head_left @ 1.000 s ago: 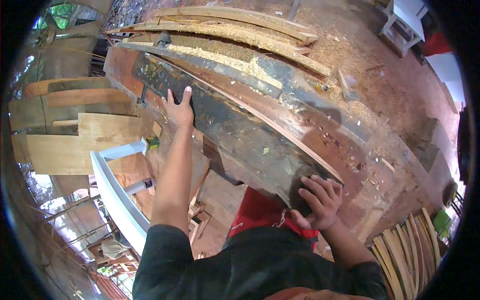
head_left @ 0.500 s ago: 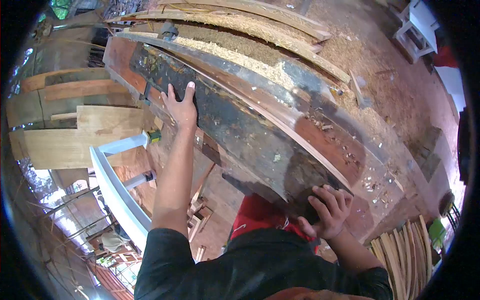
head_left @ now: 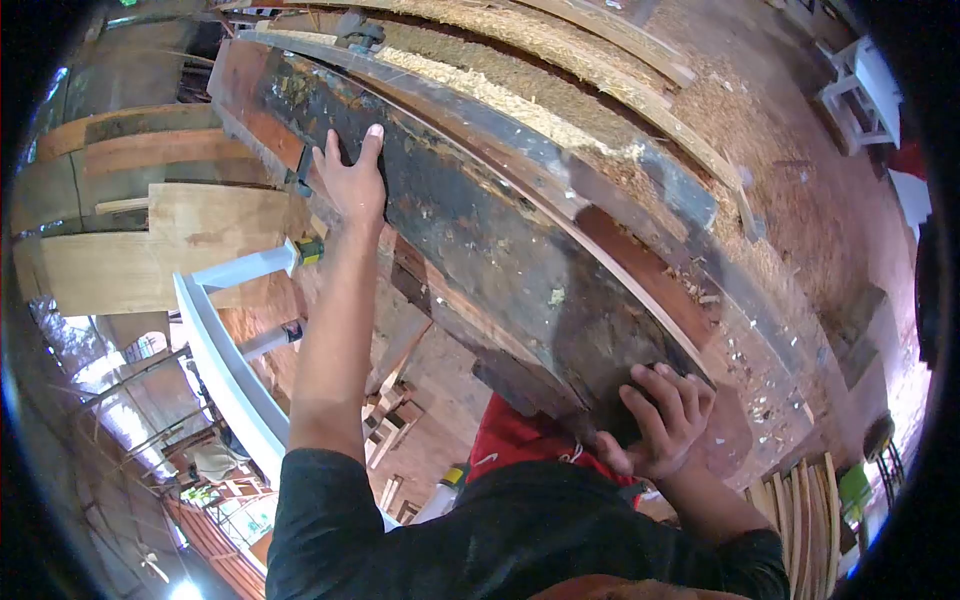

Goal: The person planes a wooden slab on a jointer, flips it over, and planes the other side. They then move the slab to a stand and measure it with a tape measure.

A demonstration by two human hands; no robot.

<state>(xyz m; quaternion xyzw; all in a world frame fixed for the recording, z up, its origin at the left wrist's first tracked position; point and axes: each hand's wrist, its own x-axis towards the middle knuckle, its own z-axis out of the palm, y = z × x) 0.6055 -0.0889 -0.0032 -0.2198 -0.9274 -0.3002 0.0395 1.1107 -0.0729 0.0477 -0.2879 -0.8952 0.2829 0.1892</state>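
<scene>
A long, thick wooden plank [head_left: 480,240] with a dark, stained, rough upper face lies diagonally in front of me. A pale strip runs along its far edge. My left hand [head_left: 355,185] rests towards its far end, thumb stretched over the dark face and fingers spread near the close edge. At the near end, my right hand [head_left: 665,420] has its fingers bent over the plank and its thumb apart at the end edge. The undersides of both hands are hidden. Beneath the plank is a reddish-brown surface [head_left: 640,262] scattered with chips.
Sawdust [head_left: 480,95] is heaped beyond the plank, alongside long boards [head_left: 600,85]. A white curved frame [head_left: 215,350] stands at left near pale panels [head_left: 200,240]. Thin wooden strips [head_left: 805,515] stand at lower right; a white stool [head_left: 860,95] is at upper right.
The view has shifted a little, and the plank and left hand appear higher. Less of the reddish surface shows beyond the plank's far edge. Both hands stay on the plank.
</scene>
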